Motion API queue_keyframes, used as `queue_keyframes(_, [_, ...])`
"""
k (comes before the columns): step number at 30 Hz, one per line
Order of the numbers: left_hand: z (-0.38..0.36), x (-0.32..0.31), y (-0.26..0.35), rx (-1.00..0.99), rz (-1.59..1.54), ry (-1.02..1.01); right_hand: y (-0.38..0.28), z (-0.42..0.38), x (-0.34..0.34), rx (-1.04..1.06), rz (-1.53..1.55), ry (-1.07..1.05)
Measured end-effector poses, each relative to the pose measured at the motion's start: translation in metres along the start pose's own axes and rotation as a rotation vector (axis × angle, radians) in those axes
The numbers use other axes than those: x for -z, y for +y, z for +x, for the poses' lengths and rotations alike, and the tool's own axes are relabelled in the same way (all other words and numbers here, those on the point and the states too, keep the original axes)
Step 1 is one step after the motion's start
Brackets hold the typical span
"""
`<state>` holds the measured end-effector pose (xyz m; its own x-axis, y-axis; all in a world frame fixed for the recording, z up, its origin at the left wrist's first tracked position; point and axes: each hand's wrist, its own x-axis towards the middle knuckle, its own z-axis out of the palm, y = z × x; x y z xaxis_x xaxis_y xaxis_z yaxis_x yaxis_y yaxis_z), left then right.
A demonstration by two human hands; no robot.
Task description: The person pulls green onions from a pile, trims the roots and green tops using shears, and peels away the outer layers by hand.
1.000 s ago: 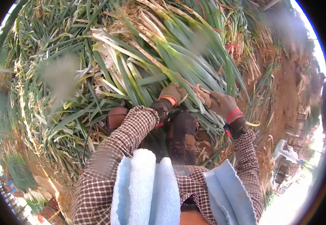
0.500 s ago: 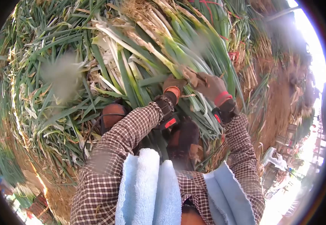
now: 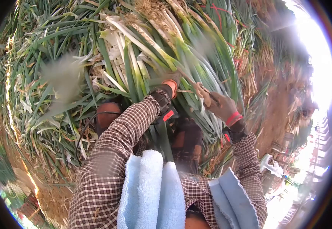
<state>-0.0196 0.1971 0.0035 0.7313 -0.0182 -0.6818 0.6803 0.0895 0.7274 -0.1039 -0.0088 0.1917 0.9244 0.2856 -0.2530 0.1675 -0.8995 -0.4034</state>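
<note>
Long green onions (image 3: 192, 57) with white stems and dirty, brown roots lie heaped before me. My gloved left hand (image 3: 172, 79) is closed around the stalk of one green onion near where white turns green; its fingers are partly hidden by leaves. My gloved right hand (image 3: 221, 107) is closed, lower and to the right, above the green leaves. A thin brownish strip (image 3: 187, 77), which looks like a dry outer leaf, runs from the stalk by my left hand to the right fingers.
A loose pile of green onions and leaf scraps (image 3: 59, 76) spreads at left. Bundles tied with red string (image 3: 239, 61) lie at upper right, beside bare brown soil (image 3: 267, 133). My knees are beneath my arms. A light blue towel (image 3: 148, 191) hangs from me.
My right hand has moved down and right, away from my left hand, drawing the brownish strip out. My left hand has shifted slightly left and still grips the stalk.
</note>
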Motion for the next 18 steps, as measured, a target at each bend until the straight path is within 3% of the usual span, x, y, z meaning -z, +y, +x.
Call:
queue_keyframes(3, [0.009,0.011,-0.006,0.096,-0.153,-0.034,-0.01,0.014,0.004,-0.01,-0.062,-0.053])
queue_keyframes(6, [-0.021,0.006,0.027,0.156,0.101,-0.067,-0.018,0.035,0.001,0.013,-0.123,-0.045])
queue_keyframes(9, [0.06,-0.021,-0.03,0.012,0.269,0.025,-0.035,0.05,0.004,0.028,-0.137,-0.07])
queue_keyframes(11, [0.078,-0.021,-0.039,-0.403,1.022,-0.019,-0.042,0.048,0.007,-0.014,-0.154,-0.068])
queue_keyframes(16, [0.079,-0.029,-0.039,-0.233,0.457,0.161,-0.041,0.03,0.009,-0.051,-0.236,-0.062])
queue_keyframes(18, [0.078,-0.032,-0.037,-0.218,0.372,0.21,-0.041,0.029,0.007,-0.057,-0.219,-0.057])
